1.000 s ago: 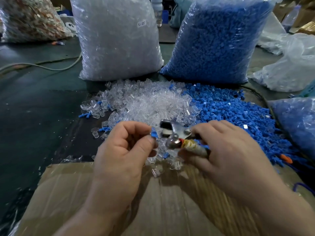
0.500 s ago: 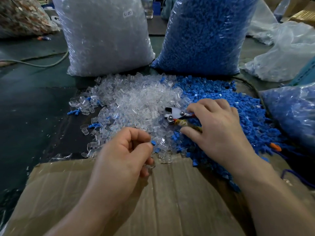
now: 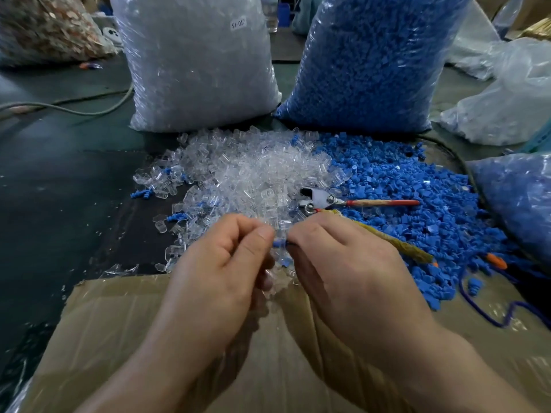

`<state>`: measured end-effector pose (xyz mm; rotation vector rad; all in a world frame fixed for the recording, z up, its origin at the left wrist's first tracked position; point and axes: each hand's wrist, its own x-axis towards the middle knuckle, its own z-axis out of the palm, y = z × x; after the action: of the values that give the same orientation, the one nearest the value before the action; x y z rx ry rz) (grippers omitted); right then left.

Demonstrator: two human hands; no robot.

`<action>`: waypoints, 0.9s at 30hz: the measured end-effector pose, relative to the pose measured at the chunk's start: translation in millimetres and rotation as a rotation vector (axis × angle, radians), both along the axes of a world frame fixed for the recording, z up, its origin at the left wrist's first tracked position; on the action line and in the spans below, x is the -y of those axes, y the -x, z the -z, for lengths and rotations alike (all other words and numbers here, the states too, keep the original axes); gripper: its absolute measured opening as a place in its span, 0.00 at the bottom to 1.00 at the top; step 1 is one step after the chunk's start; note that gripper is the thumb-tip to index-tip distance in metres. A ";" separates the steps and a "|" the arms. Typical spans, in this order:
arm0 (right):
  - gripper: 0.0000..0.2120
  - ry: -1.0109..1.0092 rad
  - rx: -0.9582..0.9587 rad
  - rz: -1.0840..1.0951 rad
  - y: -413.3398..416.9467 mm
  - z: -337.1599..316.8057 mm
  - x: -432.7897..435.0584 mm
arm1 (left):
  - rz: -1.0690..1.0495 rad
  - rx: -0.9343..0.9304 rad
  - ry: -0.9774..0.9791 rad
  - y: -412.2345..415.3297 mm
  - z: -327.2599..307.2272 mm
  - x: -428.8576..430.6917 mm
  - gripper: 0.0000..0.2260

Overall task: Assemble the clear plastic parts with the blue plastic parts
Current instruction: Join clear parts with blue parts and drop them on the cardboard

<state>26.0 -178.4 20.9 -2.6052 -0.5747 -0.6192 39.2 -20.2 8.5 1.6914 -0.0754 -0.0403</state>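
Dark matting carries a clear pile [image 3: 250, 174] and, to its right, a blue pile [image 3: 417, 198], with cutters [image 3: 322, 201] between them. Near the cardboard [image 3: 149, 338], the left hand [image 3: 220, 269] and right hand [image 3: 351, 269] pinch one blue part [image 3: 279, 242] between their fingertips; any clear part there is hidden. Such parts look light, stiff and slippery, so gripping the ends seems best.
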 end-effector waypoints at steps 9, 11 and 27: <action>0.12 -0.724 -0.822 -0.019 5.6 -12.7 -5.4 | 0.293 0.375 -0.198 -5.8 0.6 -14.5 0.07; 0.12 -0.855 -1.073 -0.026 3.2 -20.1 1.4 | 0.365 0.378 -0.239 -5.2 -2.0 -18.4 0.07; 0.23 0.268 -0.484 0.259 3.0 7.6 -1.2 | 0.481 -0.008 -0.913 -10.2 -7.6 -30.5 0.26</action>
<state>23.0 -177.2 13.3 -2.9592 -0.1749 0.0373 49.4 10.3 16.1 2.5439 -0.5207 -0.5057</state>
